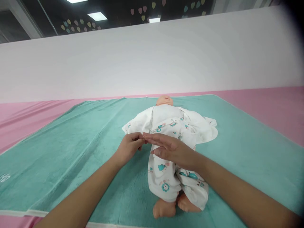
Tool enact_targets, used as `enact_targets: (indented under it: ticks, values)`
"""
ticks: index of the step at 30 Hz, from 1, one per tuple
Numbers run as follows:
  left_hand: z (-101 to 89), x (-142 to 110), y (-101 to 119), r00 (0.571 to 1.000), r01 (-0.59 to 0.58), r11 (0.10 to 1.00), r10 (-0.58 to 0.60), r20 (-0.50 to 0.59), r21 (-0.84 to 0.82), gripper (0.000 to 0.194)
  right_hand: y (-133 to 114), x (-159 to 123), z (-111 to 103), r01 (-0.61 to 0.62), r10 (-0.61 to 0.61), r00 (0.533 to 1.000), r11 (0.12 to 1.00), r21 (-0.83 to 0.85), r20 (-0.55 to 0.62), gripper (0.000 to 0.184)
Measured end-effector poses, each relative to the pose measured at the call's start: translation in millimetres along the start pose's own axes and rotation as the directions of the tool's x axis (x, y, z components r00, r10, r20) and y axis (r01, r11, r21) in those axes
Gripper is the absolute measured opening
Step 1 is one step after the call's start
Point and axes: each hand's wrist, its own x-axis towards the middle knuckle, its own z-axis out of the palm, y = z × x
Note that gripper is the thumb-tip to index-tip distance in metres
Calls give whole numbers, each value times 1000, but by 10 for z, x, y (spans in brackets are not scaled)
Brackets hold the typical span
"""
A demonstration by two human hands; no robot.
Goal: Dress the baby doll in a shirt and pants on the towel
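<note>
Here's the doll (166, 126) on its back on a green towel (54, 164), printed suit (159, 179) on, feet bare; left hand (128, 148) fingers pinched closed, on what I can't tell; right hand (172, 149) fingers straight, open, above the doll's middle.

Infant doll (167, 133) on back on towel (59, 161), head far end, feet near end. Towel on table (268, 117). Wrap (204, 129) under doll's upper body, spread to both sides. Partition (152, 57) behind table. Left hand (129, 147) and right hand (171, 148) above doll's middle, fingertips meeting.
</note>
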Motion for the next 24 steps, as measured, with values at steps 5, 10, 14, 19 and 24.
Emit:
enact_targets:
  ticks: [5, 10, 14, 19, 24]
  values:
    - [-11, 39, -8, 999, -8, 992, 3, -41, -125, 21, -45, 5, -18, -2, 4, 999, 997, 76, -33, 40]
    - [-7, 46, 3, 1000, -27, 985, 27, -2, -170, 25, -35, 29, -27, 11, 21, 990, 975, 223, -139, 38]
    - [-11, 37, -8, 999, -48, 986, 48, -2, -158, 24, 4, 40, -50, 24, 24, 988, 951, 307, -150, 34]
    - [-4, 25, -2, 999, -46, 985, 46, -6, -169, 20, 12, 51, -67, 56, 11, 983, 934, 354, -185, 30]
    - [6, 10, 13, 999, -51, 985, 49, -15, -163, 19, 5, 61, -67, 64, 15, 979, 925, 375, -205, 28]
